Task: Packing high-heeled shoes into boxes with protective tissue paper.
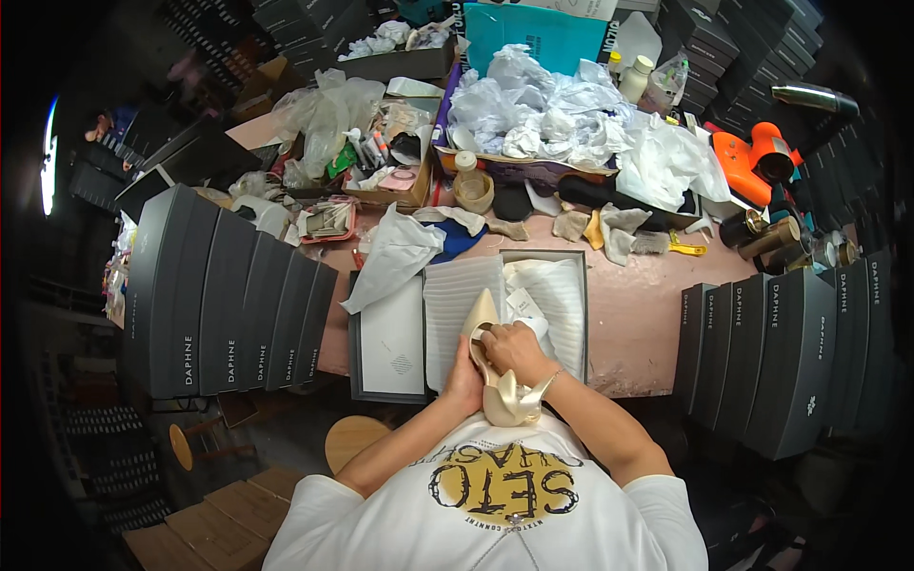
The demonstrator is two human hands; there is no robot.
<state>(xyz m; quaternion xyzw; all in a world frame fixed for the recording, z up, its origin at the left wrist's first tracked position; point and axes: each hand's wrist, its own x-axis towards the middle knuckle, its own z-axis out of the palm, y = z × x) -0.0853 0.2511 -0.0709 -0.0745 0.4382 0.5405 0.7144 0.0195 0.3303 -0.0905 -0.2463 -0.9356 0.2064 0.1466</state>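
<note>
A cream pointed-toe shoe [484, 308] is held in front of my chest, toe pointing away, with a satin bow [514, 402] at its heel end. My left hand [462, 377] is wrapped round the shoe's left side. My right hand [516, 350] has its curled fingers at the shoe's opening; what they pinch, if anything, is hidden. Some white material shows just beyond the right knuckles. Behind the hands lies an open shoe box [584, 285] lined with ribbed white wrapping [457, 285], with a white tag [524, 305] on it. A lid or box half with a white inside [390, 338] lies to the left.
Dark shoe boxes stand in rows at the left [214, 295] and right [790, 352]. Farther back are a bin of crumpled paper [543, 105], a small jar [466, 181], cloth scraps [571, 225], a yellow-handled brush [685, 249] and an orange tool [743, 167]. A stool [354, 440] is at the lower left.
</note>
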